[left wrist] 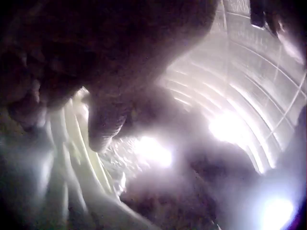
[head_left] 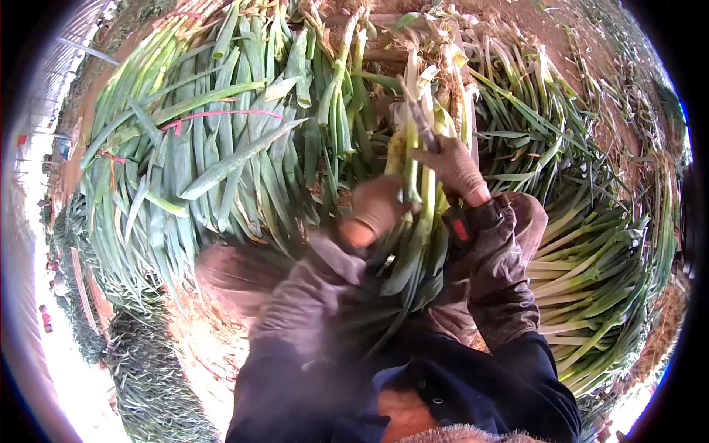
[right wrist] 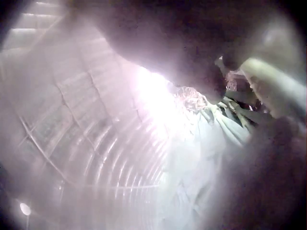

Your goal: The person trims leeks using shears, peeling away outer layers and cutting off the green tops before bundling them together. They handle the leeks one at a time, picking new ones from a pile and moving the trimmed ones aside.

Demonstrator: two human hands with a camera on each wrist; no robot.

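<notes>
In the head view, several long green onions (head_left: 425, 221) stand between the person's knees, leaves toward the body and pale roots away from it. My right hand (head_left: 454, 168), in a tan glove, grips a narrow dark blade-like tool (head_left: 419, 118) that lies along the pale stalks. The gloved left hand (head_left: 377, 207) is blurred, its fingers curled at a green onion stalk beside the bunch. Close to the left wrist camera, dark fingers (left wrist: 103, 127) overlap pale green stalks (left wrist: 72, 143). The right wrist view is mostly dark and hazy, with a pale stalk (right wrist: 278, 88) by the hand.
A wide heap of green onions (head_left: 221, 170) lies on the left, with a pink tie (head_left: 221, 114) across it. More green onions are piled at the right (head_left: 598, 273) and upper right (head_left: 528, 111). Strewn soil and dry husks (head_left: 207, 347) show at lower left. A ribbed translucent roof (right wrist: 96, 143) arches overhead.
</notes>
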